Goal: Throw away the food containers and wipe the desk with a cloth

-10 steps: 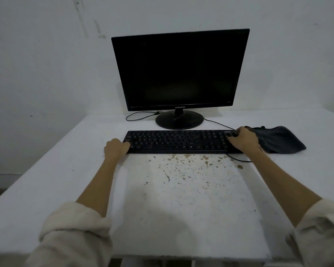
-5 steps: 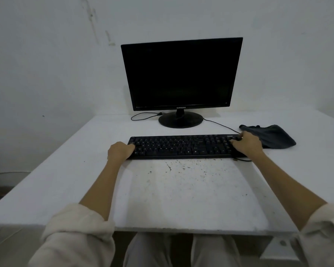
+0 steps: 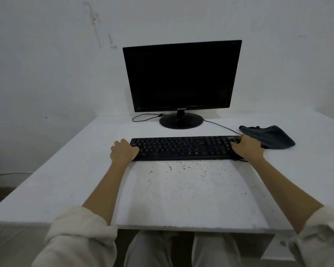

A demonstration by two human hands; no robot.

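Note:
A white desk [image 3: 69, 176] carries a black keyboard [image 3: 183, 148] lying across its middle. My left hand [image 3: 122, 151] grips the keyboard's left end and my right hand [image 3: 246, 148] grips its right end. A dark grey cloth [image 3: 272, 135] lies crumpled on the desk just right of my right hand. Brown specks and stains [image 3: 183, 170] dot the desk in front of the keyboard. No food containers are in view.
A black monitor [image 3: 181, 76] stands on its round base [image 3: 181, 121] behind the keyboard, against the white wall. Thin black cables [image 3: 220, 125] run from the base across the desk. My knees show below the desk's front edge [image 3: 181, 227].
The view has pulled back from the desk, so my knees and the front edge now show. Both hands stay on the keyboard's ends, which sits slightly farther from the monitor base.

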